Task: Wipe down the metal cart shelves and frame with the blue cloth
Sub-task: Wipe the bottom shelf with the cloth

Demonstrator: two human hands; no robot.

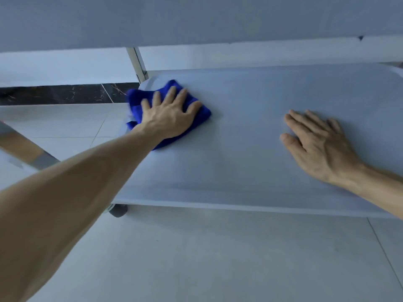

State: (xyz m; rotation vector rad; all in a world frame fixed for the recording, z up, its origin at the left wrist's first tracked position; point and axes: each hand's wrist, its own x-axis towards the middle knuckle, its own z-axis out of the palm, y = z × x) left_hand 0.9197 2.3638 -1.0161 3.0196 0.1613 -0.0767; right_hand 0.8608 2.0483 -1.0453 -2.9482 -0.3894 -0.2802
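Observation:
A low metal cart shelf (pixel 250 153) stretches across the middle of the view. The folded blue cloth (pixel 135 101) lies on the shelf's far left corner. My left hand (pixel 170 115) presses flat on the cloth with fingers spread and straight. My right hand (pixel 318 144) rests flat on the bare shelf to the right, fingers straight, holding nothing. A shiny upright frame post (pixel 137 64) rises just behind the cloth. The underside of an upper shelf (pixel 196 18) fills the top of the view.
A grey caster wheel (pixel 118 211) sits under the shelf's near left corner. Another metal frame bar (pixel 19 144) slants at the left edge. Pale floor tiles (pixel 218 258) lie in front, and a dark marble skirting strip (pixel 65 94) runs along the wall.

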